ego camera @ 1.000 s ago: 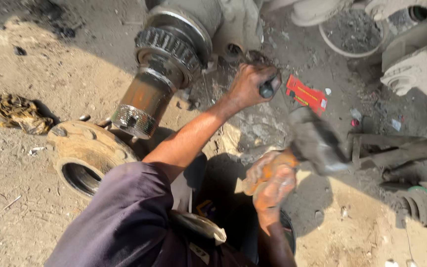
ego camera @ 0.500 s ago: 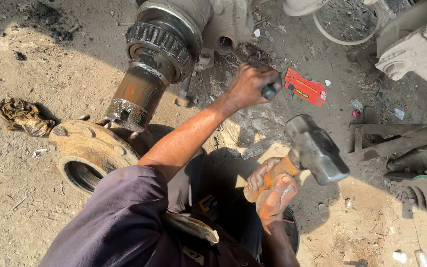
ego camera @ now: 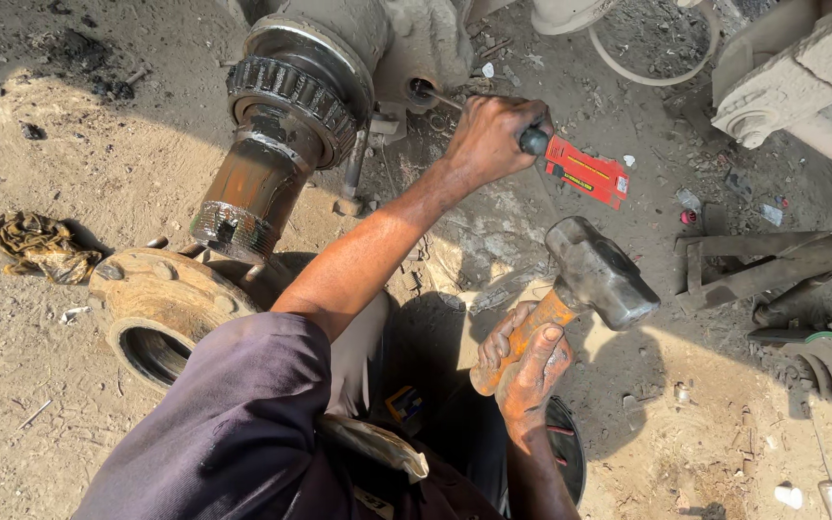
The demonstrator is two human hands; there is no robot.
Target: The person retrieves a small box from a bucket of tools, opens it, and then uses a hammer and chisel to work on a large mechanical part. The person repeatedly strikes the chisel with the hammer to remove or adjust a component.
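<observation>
My left hand (ego camera: 489, 135) is stretched forward and closed around the dark handle of a thin metal punch (ego camera: 534, 142). The punch's tip sits in a hole of the grey axle housing (ego camera: 423, 91). My right hand (ego camera: 530, 364) grips the orange wooden handle of a heavy steel hammer (ego camera: 597, 273), held low near my body with its head pointing right. The hammer head is well short of the punch. To the left, a rusty axle spindle with a toothed bearing ring (ego camera: 286, 96) juts towards me.
A round rusty hub flange (ego camera: 151, 310) lies on the sandy ground beside the spindle tip. A dirty rag (ego camera: 39, 246) is at the left. A red packet (ego camera: 586, 171) lies just past my left hand. Metal brackets and brake parts (ego camera: 772, 270) crowd the right side.
The hammer was blurred with motion a second ago and is now held steady at about the same spot. My left hand has kept its grip on the punch.
</observation>
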